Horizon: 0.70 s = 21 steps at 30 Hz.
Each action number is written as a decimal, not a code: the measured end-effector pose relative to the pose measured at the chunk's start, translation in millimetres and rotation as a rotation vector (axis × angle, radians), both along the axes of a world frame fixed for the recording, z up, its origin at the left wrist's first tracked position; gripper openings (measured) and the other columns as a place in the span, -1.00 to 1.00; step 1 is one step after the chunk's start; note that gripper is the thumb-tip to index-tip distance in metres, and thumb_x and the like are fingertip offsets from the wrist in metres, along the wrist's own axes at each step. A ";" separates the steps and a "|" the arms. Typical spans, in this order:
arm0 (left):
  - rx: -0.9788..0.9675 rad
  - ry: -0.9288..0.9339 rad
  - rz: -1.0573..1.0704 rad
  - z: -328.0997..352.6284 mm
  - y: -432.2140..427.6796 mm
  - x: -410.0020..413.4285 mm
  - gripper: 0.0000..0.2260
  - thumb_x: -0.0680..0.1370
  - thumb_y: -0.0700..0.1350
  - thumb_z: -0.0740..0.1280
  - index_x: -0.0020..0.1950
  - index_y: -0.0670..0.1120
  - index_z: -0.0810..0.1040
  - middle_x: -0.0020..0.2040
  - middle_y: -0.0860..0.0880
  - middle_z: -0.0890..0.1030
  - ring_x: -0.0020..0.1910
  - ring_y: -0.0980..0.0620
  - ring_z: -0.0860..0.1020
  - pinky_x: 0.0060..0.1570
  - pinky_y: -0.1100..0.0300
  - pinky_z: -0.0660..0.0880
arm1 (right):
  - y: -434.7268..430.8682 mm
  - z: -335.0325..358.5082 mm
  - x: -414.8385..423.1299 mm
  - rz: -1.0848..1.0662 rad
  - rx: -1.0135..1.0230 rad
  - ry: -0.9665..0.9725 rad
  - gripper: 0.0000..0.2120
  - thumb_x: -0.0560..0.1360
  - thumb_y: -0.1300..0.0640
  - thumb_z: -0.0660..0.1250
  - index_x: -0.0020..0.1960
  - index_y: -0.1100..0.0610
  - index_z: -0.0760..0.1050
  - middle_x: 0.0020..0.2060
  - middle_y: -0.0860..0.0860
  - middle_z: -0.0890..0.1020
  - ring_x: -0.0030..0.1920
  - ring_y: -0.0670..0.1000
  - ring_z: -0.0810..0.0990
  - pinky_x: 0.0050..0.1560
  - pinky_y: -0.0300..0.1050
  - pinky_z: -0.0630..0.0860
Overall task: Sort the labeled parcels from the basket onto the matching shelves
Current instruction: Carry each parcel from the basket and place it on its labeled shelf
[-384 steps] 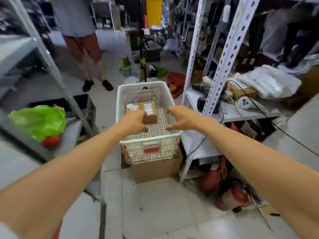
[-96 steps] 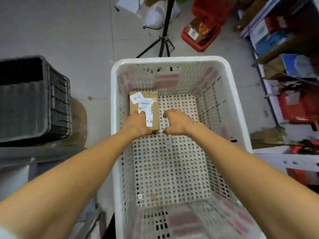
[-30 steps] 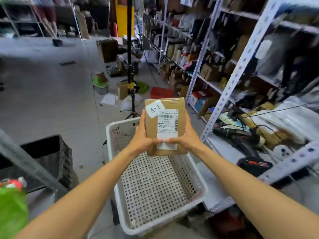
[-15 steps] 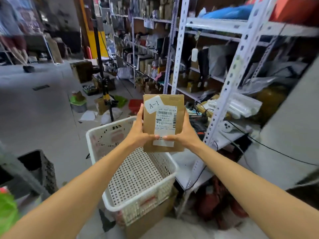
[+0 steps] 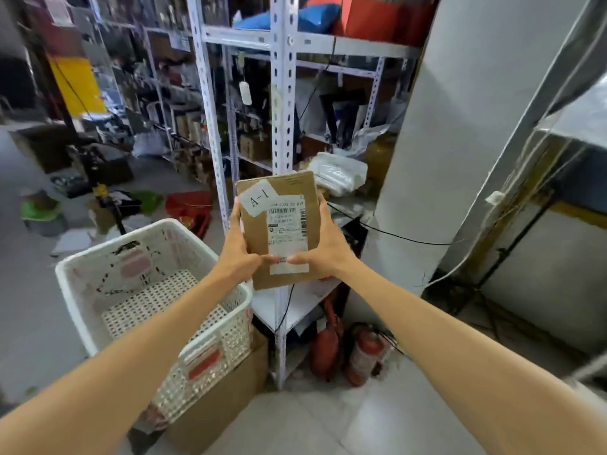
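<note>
Running six-to-twelve, the parcel (image 5: pixel 279 224) is clamped by curled fingers (image 5: pixel 235 221): left hand (image 5: pixel 238 254) at nine o'clock, right hand (image 5: pixel 323 247) at three.

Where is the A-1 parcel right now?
In the head view, mid-frame, the A-1 parcel is held upright between the left hand and right hand, just right of the white basket and in front of the white shelf post.
</note>
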<state>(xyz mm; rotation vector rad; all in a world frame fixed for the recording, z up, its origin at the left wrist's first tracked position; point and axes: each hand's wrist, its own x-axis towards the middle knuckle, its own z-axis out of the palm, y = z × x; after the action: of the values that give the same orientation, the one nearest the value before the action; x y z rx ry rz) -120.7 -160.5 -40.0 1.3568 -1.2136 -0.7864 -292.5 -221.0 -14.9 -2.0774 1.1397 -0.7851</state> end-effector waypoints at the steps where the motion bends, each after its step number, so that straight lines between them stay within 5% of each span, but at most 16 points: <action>1: -0.002 -0.052 -0.030 6.4 -1.8 -3.9 0.16 0.28 -0.37 0.56 0.55 0.16 -0.17 0.34 0.08 0.36 0.31 0.07 0.41 0.20 0.13 0.48 | 0.0 -3.0 -8.1 -0.032 0.008 -0.035 0.32 -0.01 -0.20 0.58 0.52 -0.16 -0.18 0.38 0.08 0.37 0.41 0.12 0.30 0.37 0.23 0.33; 5: 0.002 -0.111 -0.120 24.3 -10.3 -30.6 0.11 0.30 -0.36 0.55 0.55 0.14 -0.13 0.16 0.17 0.43 0.18 0.12 0.46 -0.01 0.38 0.53 | 2.6 -1.1 -46.0 -0.124 -0.008 -0.139 0.35 -0.04 -0.18 0.62 0.52 -0.15 -0.15 0.36 0.05 0.34 0.39 0.09 0.31 0.37 0.24 0.32; 8: -0.021 -0.108 -0.174 28.7 -17.2 -61.8 0.14 0.25 -0.30 0.58 0.56 0.11 -0.11 0.34 -0.02 0.42 0.30 0.06 0.42 0.22 0.13 0.47 | 4.9 8.8 -74.6 -0.143 -0.028 -0.133 0.30 0.09 0.04 0.67 0.53 -0.05 -0.16 0.35 -0.02 0.35 0.36 0.02 0.34 0.39 0.19 0.33; 12: -0.056 -0.114 -0.228 32.4 -28.0 -101.5 0.11 0.28 -0.34 0.57 0.57 0.00 -0.13 0.42 -0.04 0.30 0.34 0.07 0.32 0.31 0.21 0.36 | 3.5 16.6 -115.0 -0.160 -0.056 -0.173 0.24 0.17 0.16 0.66 0.53 0.05 -0.15 0.37 0.04 0.35 0.37 0.00 0.35 0.41 0.09 0.32; 15: -0.085 -0.117 -0.290 38.3 -40.8 -128.3 0.07 0.30 -0.43 0.52 0.57 -0.05 -0.11 0.40 0.00 0.28 0.31 0.14 0.30 0.16 0.49 0.38 | 1.6 21.2 -143.3 -0.206 -0.053 -0.182 0.23 0.20 0.21 0.64 0.54 0.05 -0.18 0.31 -0.03 0.37 0.30 -0.08 0.36 0.36 -0.04 0.31; 19: -0.077 -0.130 -0.371 49.2 -64.3 -164.1 0.12 0.25 -0.33 0.56 0.57 0.02 -0.12 0.47 -0.07 0.26 0.43 0.03 0.26 0.42 -0.02 0.28 | -7.2 28.6 -177.4 -0.312 -0.059 -0.215 0.24 0.21 0.26 0.63 0.55 0.04 -0.20 0.22 -0.10 0.38 0.25 -0.10 0.37 0.31 -0.08 0.31; 21: -0.074 -0.128 -0.428 55.8 -81.0 -181.1 0.14 0.20 -0.21 0.56 0.57 0.03 -0.13 0.48 -0.07 0.26 0.45 -0.01 0.25 0.43 -0.06 0.27 | -14.2 35.3 -194.3 -0.378 -0.060 -0.212 0.23 0.22 0.27 0.61 0.55 0.04 -0.21 0.20 -0.11 0.37 0.23 -0.11 0.36 0.28 -0.12 0.31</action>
<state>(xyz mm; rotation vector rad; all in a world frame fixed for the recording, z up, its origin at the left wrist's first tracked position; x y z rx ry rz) -301.8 -241.5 15.9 1.1124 -1.6497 -0.9498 -486.8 -235.2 20.3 -1.7931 1.4197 -1.1993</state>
